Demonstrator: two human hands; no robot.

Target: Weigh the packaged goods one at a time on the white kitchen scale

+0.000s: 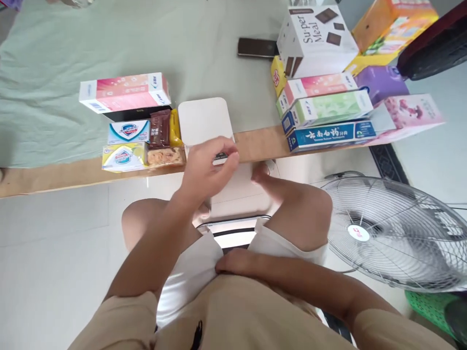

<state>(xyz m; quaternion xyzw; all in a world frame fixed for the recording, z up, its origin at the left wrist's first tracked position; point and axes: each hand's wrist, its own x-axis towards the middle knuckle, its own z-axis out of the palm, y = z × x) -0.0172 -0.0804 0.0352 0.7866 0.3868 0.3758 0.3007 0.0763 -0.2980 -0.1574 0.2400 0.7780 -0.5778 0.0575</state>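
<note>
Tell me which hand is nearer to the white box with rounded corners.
Left. The left hand is at the near edge of the white box; the right hand is farther back, by the white shorts.

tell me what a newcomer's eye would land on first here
Probably the large round fan, at lower right beside the person's right knee. Next, the white "Su-per Meal" box among the cartons at upper right. Then the left hand, at the front of the white-topped box near the middle.
</note>
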